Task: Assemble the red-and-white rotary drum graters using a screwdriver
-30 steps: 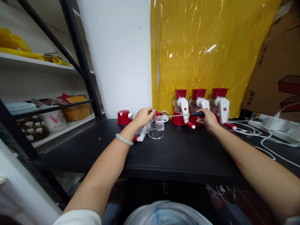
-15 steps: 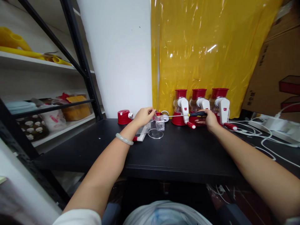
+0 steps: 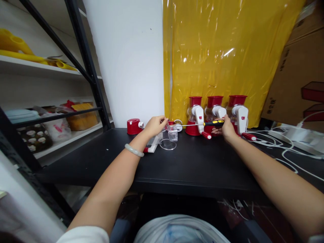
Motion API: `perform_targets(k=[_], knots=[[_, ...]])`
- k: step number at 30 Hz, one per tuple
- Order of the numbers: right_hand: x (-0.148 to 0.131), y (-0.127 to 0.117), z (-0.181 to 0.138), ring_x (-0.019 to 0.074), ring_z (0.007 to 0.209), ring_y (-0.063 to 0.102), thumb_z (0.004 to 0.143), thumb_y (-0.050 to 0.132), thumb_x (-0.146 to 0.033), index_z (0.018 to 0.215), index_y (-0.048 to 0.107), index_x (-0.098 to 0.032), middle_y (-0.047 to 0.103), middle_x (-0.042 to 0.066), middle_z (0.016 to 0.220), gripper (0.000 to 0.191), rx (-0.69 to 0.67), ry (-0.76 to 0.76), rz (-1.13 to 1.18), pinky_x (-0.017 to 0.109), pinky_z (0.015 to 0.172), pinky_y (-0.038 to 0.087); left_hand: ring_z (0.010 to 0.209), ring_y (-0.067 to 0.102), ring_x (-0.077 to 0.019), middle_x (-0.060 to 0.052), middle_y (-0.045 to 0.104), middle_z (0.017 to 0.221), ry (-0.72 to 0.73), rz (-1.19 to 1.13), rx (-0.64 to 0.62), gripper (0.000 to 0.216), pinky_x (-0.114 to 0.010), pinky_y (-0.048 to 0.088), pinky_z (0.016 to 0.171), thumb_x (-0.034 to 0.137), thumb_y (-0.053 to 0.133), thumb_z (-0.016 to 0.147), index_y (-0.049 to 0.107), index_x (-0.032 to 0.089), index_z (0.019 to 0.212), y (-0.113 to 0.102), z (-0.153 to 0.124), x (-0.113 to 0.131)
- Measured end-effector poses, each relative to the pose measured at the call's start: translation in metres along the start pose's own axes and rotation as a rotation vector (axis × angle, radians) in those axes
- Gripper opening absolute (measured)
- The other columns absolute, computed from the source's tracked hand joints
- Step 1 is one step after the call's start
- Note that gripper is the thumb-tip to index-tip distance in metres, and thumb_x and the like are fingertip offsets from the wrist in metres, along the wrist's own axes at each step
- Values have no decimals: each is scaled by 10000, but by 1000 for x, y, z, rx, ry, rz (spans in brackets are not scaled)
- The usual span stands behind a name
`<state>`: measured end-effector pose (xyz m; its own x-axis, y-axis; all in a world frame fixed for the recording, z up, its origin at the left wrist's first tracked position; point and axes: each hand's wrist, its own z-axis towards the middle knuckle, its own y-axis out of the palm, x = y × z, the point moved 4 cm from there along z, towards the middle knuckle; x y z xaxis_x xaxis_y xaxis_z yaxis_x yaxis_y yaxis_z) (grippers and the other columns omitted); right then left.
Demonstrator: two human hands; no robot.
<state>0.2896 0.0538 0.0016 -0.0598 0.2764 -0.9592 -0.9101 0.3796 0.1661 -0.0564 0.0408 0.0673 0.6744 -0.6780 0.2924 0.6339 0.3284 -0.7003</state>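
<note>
A: Which step in hand, by the look of it?

B: Turning the screwdriver (image 3: 214, 124) at the clear plastic part (image 3: 173, 133), most likely. Too small to tell whether tightening or loosening.

A: And where exactly?

B: Just right of the middle of the frame, above the black surface (image 3: 189, 162), with the tip at or very near the clear plastic part.

A: What about the hands?

B: Right hand (image 3: 227, 129): right of centre, curled around the back end of the handle. Left hand (image 3: 155, 126): near the middle, fingers bent, pinching the clear plastic part near its top; exact contact hard to make out.

A: And for the next move?

B: Probably calls for a firm left pinch and a straight, steady push while twisting. Could slip sideways if tilted.

A: Pointing which way?

B: Tip toward the left of the frame, handle toward the right. Long axis almost level across the frame, only a touch higher at the handle.

A: Anything nearby?

B: Right of centre, behind the screwdriver, three red-and-white grinders (image 3: 218, 111) in a row. Left of the left hand, a red base (image 3: 133, 127). Below that hand, a white crank (image 3: 152, 148), partly hidden by the forearm.
</note>
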Motion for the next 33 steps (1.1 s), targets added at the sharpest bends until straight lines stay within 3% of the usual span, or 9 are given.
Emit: perform_targets(k=[4,7,11,16,21,27,30,33], knots=[[-3,2,0,133,411,595,924,327,-267,935,655,-168,629,20,579,343,-23,6,103,244,414,501,695,596,-172,-35,684,754,0,-4,-4,327,-300,435,693,372,434,937,648,185,774,0,0,0],[-3,3,0,117,412,599,859,426,-192,905,644,-154,654,18,620,226,-28,-14,128,221,410,501,700,599,-172,-37,688,761,-7,-4,-3,323,-301,438,693,369,436,935,649,185,778,0,0,-1],[-1,2,-1,126,368,565,908,488,-284,949,638,-154,597,-1,504,202,-28,-55,74,212,370,467,695,596,-171,-36,685,754,-3,-5,2,326,-299,433,682,375,437,935,648,187,772,1,0,-2],[-2,1,-1,121,304,489,947,461,-426,903,648,-157,512,-21,412,331,-16,-85,-7,209,310,400,690,593,-167,-33,682,747,1,0,4,322,-294,430,681,369,440,933,643,184,766,1,0,-2],[-5,3,-3,120,341,538,965,266,-255,925,639,-140,588,15,500,392,-41,23,101,222,368,462,695,598,-169,-31,683,747,9,-1,2,334,-292,435,685,377,434,937,645,181,768,0,0,-1],[-4,4,-2,119,402,589,901,379,-177,925,610,-155,628,9,594,233,-36,14,121,228,426,502,705,602,-169,-37,690,761,1,-5,-2,311,-298,436,700,354,442,934,650,182,779,1,0,0],[0,3,0,133,368,557,921,459,-258,943,583,-188,560,-25,497,144,-18,-3,67,223,383,459,689,594,-167,-33,685,749,-1,-3,0,316,-296,430,687,362,442,934,649,180,778,0,0,0],[2,3,1,132,325,507,922,508,-373,911,580,-198,490,-48,431,189,-33,-52,16,220,348,412,687,589,-168,-30,680,742,6,3,1,327,-292,426,677,372,439,934,648,179,772,0,0,0]])
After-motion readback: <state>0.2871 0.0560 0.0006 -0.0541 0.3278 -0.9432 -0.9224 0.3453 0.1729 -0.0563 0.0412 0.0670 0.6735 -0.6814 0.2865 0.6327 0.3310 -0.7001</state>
